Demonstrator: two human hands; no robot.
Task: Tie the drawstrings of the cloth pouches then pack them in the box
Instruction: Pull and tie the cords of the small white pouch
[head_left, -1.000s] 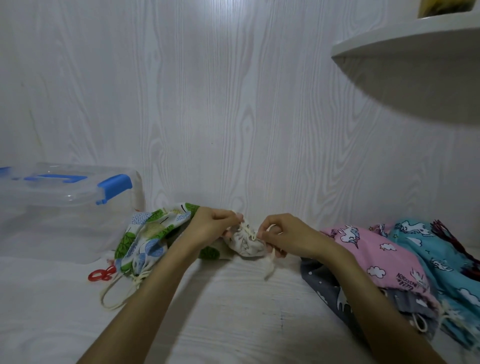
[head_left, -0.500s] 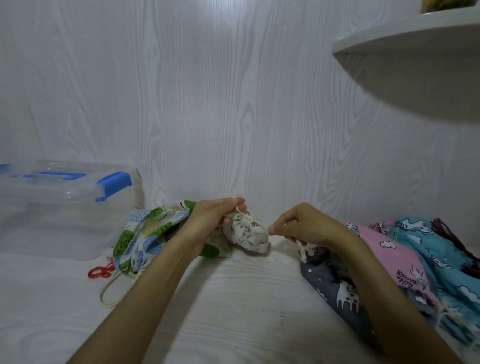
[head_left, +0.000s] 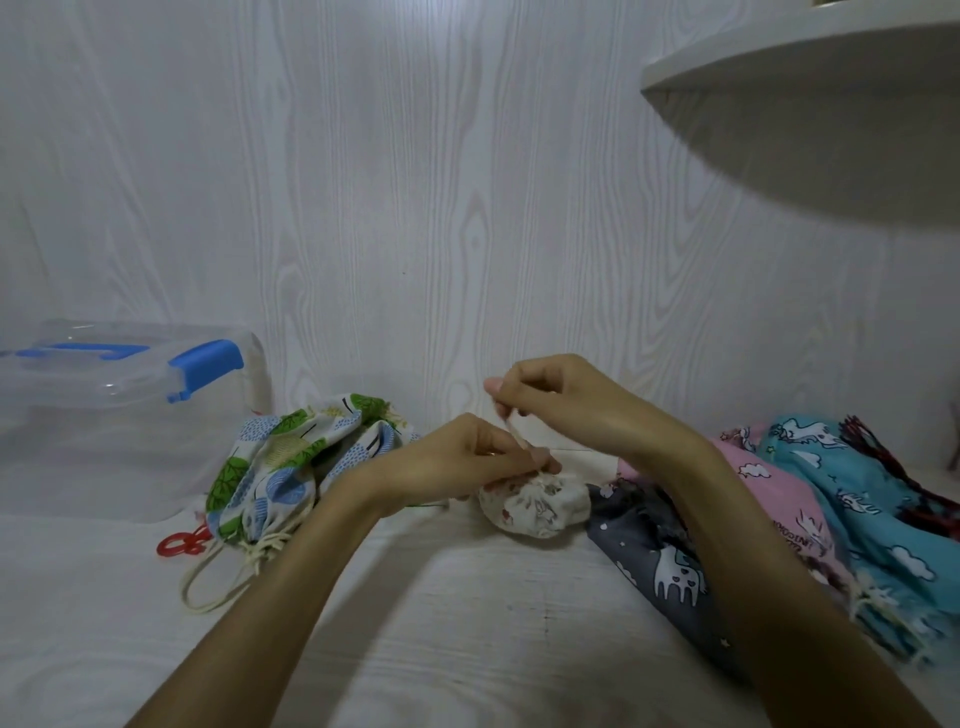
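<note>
Above small pouch (head_left: 535, 506), both hands (head_left: 457, 460) (head_left: 566, 402) pinching drawstring (head_left: 511, 428)

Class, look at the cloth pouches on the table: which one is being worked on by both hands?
The small cream pouch in the middle: the left hand pinches its gathered neck and the right hand pulls its drawstring upward. The others lie untouched.

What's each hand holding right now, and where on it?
Left hand pinches the small cream pouch at its gathered neck. Right hand pinches the drawstring, pulled up from that neck.
</note>
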